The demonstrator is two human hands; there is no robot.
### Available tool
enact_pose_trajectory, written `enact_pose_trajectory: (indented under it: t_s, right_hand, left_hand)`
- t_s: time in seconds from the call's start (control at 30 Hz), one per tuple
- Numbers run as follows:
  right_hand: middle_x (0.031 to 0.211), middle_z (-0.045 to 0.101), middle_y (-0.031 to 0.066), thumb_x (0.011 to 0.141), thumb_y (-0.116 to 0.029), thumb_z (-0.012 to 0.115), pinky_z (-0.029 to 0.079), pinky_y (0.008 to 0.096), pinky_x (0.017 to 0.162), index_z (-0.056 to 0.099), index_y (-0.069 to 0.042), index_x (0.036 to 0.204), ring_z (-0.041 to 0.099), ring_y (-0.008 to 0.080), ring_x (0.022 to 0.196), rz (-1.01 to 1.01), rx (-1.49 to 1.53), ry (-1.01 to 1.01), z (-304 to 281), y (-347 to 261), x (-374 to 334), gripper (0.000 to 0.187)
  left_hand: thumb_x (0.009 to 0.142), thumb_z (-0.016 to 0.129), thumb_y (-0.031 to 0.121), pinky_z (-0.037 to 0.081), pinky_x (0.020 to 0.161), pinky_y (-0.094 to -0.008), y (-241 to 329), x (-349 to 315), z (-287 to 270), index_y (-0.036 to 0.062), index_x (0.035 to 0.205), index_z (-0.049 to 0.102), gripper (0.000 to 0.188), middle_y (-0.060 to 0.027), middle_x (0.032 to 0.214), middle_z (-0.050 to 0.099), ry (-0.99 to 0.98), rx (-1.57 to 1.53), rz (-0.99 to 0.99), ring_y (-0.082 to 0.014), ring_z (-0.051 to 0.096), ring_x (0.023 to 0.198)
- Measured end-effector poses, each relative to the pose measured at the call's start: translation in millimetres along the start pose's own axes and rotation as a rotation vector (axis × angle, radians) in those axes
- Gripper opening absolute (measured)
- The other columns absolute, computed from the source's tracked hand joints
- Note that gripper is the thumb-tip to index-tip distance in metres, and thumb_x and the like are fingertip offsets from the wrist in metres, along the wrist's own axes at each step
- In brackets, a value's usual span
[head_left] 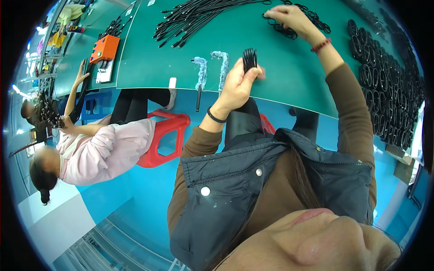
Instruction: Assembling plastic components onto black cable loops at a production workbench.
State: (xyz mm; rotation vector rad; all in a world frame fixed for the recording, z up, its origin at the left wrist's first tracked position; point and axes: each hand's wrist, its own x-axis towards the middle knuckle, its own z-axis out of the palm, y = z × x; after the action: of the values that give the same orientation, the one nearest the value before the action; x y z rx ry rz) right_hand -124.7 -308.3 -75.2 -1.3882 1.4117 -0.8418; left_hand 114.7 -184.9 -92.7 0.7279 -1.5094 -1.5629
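My left hand (238, 86), with a black band at its wrist, is closed round a coiled black cable (249, 59) just above the table's near edge. Further off to the right, my right hand (291, 18), with a red bracelet, reaches over small black loops (285, 32). Its thumb and finger are pinched together, and a small black ring (266, 17) shows at their tips. Left of my left hand, two fuzzy light-blue wrapped strips (221, 67) lie on the green table (149, 63); a dark pen-like stick juts past the edge below one of them.
A bundle of straight black cables (181, 25) lies at the back. Many coiled black cables (373, 67) stand in rows at right. On the left, a co-worker in pink (108, 144) handles dark cables near an orange box (105, 49). A red stool (174, 131) stands below the table.
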Motion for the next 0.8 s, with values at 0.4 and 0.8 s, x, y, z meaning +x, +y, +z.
enact_pose_trajectory:
  t_s: [0.4, 0.8]
  right_hand:
    - [0.076, 0.061, 0.0015, 0.088, -0.018, 0.067, 0.042, 0.0175, 0.055, 0.07, -0.003, 0.086, 0.053, 0.0065, 0.066, -0.113, 0.336, -0.032, 65.7, 3.4, -169.0, 0.015]
    - [0.082, 0.056, 0.0025, 0.087, -0.009, 0.064, 0.04, 0.0182, 0.051, 0.065, 0.001, 0.084, 0.049, 0.0065, 0.059, -0.512, 0.089, 0.437, 96.8, 17.4, -203.7, 0.011]
  left_hand:
    - [0.099, 0.05, 0.018, 0.048, 0.066, -0.0263, -22.9, 17.6, 51.1, 0.0036, 0.095, 0.056, 0.016, -0.0085, 0.092, 0.058, 0.384, 0.177, 0.149, -0.0155, 0.058, 0.076]
    - [0.098, 0.049, 0.015, 0.05, 0.059, -0.0319, -22.7, -3.1, 64.7, -0.0021, 0.094, 0.054, 0.019, -0.0116, 0.092, 0.047, 0.257, 0.505, 0.202, -0.0197, 0.054, 0.066]
